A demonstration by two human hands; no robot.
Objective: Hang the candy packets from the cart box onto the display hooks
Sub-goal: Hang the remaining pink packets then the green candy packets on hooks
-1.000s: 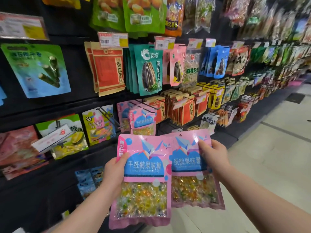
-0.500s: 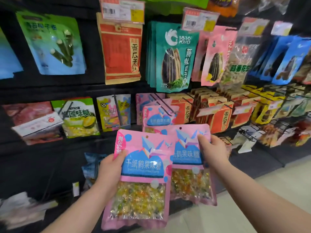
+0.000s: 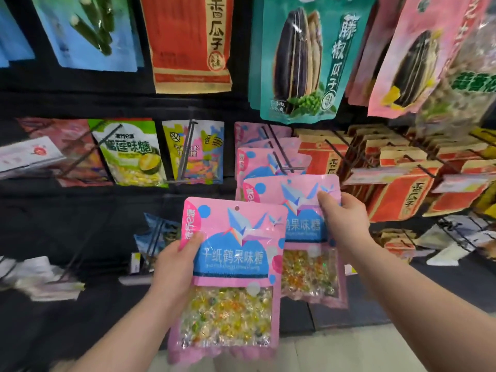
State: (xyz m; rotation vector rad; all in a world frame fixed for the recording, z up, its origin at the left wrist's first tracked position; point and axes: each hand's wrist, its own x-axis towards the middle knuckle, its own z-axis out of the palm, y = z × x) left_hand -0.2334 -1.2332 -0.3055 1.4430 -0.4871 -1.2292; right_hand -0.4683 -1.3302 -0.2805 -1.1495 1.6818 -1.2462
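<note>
Two candy packets in hand, both pink film pouches with a clear window of loose wrapped sweets below.

- Front packet (image 3: 233, 264): upright, long axis vertical, header up, printed face toward the camera. The hang hole (image 3: 236, 208) is centred in the top edge. The left grip (image 3: 174, 267) is clamped on its left edge at mid-height, thumb on the front, fingers behind.
- Rear packet (image 3: 308, 267): also upright and face-on, its left part hidden behind the front packet. The right grip (image 3: 346, 218) pinches its upper right corner, thumb on the front. I cannot make out its hang hole.
- The rear packet's top edge sits just below the wire hook (image 3: 279, 154), which already carries matching packets (image 3: 255, 162).

Handling (judgement): light, soft and floppy. The glossy film is probably slippery, and the sweets make it bottom-heavy, so it should hang plumb. The flat header is the stiffest part. Best hold is on the header beside the hole, to steer the hole onto the hook tip.

Surroundings: a green candy packet (image 3: 128, 151) hangs well to the left and orange-red packs (image 3: 402, 191) just to the right. The cart box is not in view.
</note>
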